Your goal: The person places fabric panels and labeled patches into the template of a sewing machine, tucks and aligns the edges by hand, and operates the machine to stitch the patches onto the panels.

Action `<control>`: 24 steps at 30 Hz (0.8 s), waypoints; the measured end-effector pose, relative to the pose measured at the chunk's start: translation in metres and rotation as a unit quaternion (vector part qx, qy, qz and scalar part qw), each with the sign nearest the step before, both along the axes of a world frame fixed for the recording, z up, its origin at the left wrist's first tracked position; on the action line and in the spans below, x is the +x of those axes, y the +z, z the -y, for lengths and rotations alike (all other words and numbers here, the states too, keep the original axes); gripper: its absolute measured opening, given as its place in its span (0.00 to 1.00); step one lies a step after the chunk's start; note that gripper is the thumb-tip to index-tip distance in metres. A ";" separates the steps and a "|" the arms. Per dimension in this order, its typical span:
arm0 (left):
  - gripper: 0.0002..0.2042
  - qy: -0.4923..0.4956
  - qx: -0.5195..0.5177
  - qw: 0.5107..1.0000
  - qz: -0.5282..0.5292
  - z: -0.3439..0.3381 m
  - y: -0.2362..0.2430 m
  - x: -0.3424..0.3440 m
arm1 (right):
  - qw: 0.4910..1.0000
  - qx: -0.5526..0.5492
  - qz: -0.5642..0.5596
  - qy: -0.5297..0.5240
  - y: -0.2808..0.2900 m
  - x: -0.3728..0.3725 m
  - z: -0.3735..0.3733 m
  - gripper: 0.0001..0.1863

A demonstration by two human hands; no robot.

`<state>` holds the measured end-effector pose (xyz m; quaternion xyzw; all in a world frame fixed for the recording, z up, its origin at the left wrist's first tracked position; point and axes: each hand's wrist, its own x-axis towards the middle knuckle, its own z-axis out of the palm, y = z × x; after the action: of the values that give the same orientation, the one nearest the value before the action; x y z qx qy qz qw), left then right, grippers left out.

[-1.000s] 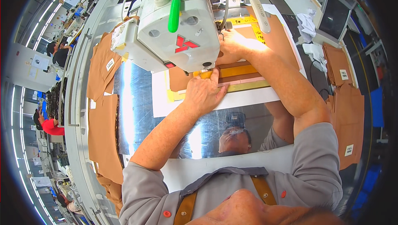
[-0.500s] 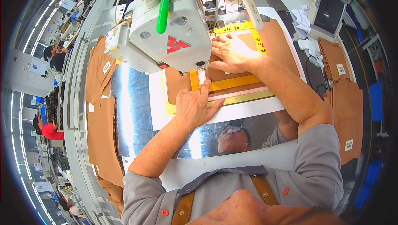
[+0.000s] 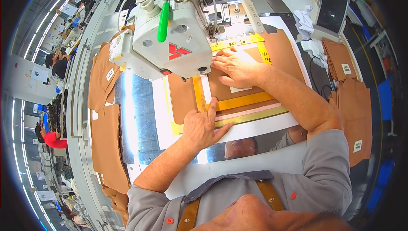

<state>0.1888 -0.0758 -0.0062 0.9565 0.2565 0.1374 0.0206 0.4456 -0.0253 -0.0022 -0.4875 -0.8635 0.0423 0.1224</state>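
My right hand (image 3: 237, 68) lies flat on a brown fabric piece (image 3: 256, 56), its fingers stretched toward the sewing machine head (image 3: 176, 31). My left hand (image 3: 199, 129) is open, its index fingertip pressing at the corner where yellow strips meet and its thumb spread along the near edge. The brown fabric sits in a flat template with yellow strips (image 3: 244, 101) and a white sheet (image 3: 163, 126) beneath. A pale pink strip runs along the template's near side. Part of a white label shows under my right hand. The machine's needle area is hidden behind its head.
Brown fabric pieces (image 3: 106, 141) are stacked at the left, and more brown stacks (image 3: 355, 116) lie at the right. A monitor (image 3: 331, 9) and crumpled white cloth (image 3: 304, 23) stand at the far right. A green-handled tool (image 3: 163, 22) rests against the machine head. Other people are in the left background.
The template and white sheet have slid toward me, with both hands moving along on them. My right hand still lies flat, and my left index finger still touches the strip corner.
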 end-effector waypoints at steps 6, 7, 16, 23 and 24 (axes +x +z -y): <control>0.45 -0.014 -0.008 1.000 0.006 0.014 -0.002 -0.007 | 1.000 0.020 -0.006 0.005 -0.003 -0.003 0.017 0.30; 0.46 -0.015 -0.007 1.000 0.003 0.016 -0.003 -0.009 | 0.999 0.046 -0.008 0.014 -0.004 -0.005 0.020 0.30; 0.47 -0.034 -0.022 0.999 -0.012 0.035 0.001 -0.019 | 0.999 0.024 -0.016 0.017 0.008 -0.014 0.039 0.29; 0.43 -0.043 -0.021 0.999 0.013 0.037 0.004 -0.018 | 0.999 0.039 0.021 0.012 0.005 -0.017 0.048 0.31; 0.38 -0.042 -0.021 0.999 0.004 0.035 0.009 -0.017 | 0.999 0.036 0.021 0.011 0.005 -0.016 0.049 0.31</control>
<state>0.1722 -0.1106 0.0023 0.9653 0.2186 0.1346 0.0476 0.4295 -0.0740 0.0024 -0.4742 -0.8720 0.0029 0.1215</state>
